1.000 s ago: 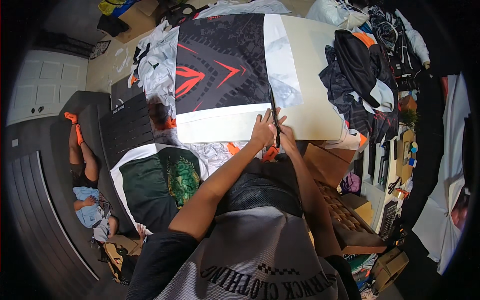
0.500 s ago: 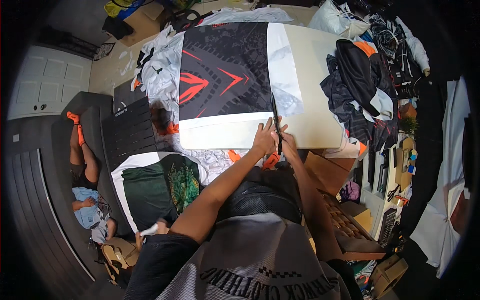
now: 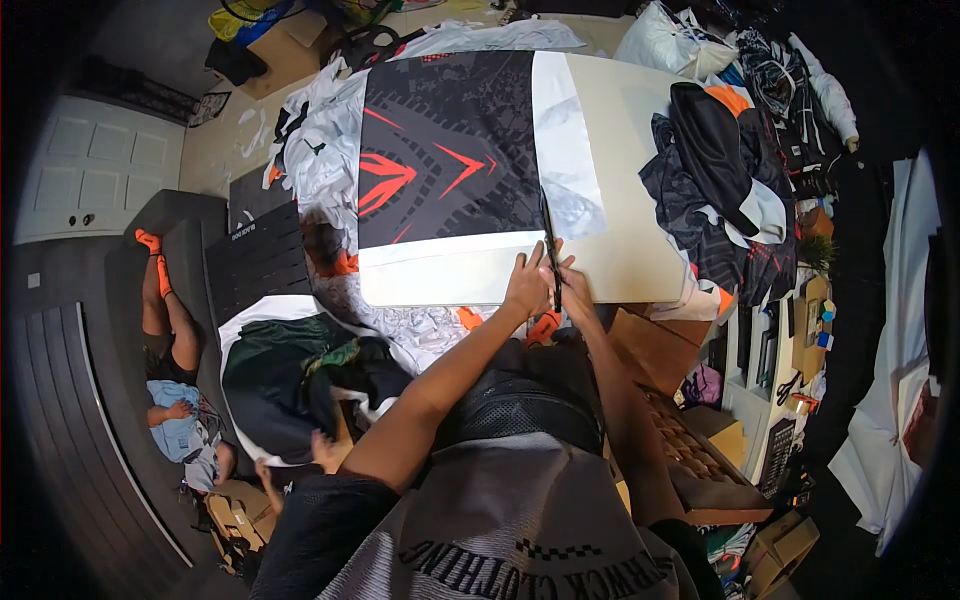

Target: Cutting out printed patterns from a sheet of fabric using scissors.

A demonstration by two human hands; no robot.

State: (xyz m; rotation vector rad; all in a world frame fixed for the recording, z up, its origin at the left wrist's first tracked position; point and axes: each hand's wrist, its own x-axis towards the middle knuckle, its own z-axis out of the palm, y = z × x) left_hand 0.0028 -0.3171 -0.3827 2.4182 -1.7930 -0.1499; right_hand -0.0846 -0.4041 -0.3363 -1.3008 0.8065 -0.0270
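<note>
A printed fabric panel [image 3: 450, 150], black and grey with red angular shapes and white borders, lies flat on the cream table [image 3: 640, 130]. Long dark scissors [image 3: 547, 222] lie along its right side, blades directed away from me over the line between black print and white border. My right hand [image 3: 573, 287] is closed round the scissors' handles at the table's near edge. Just left of it, my left hand [image 3: 528, 285] rests with fingers stretched out by the panel's lower white border, close to the scissors, holding nothing.
Dark garments [image 3: 715, 180] are heaped on the table's right side, white cloth [image 3: 325, 150] at its left. Another person's hand [image 3: 323, 452] is beside dark green fabric [image 3: 270, 370] at lower left. Someone lies on a grey sofa [image 3: 180, 300]. A brown woven seat [image 3: 690, 460] stands right.
The green fabric at lower left has been bunched and shifted by the other person's hands. My hands and the scissors stay in nearly the same place; the view has tilted slightly.
</note>
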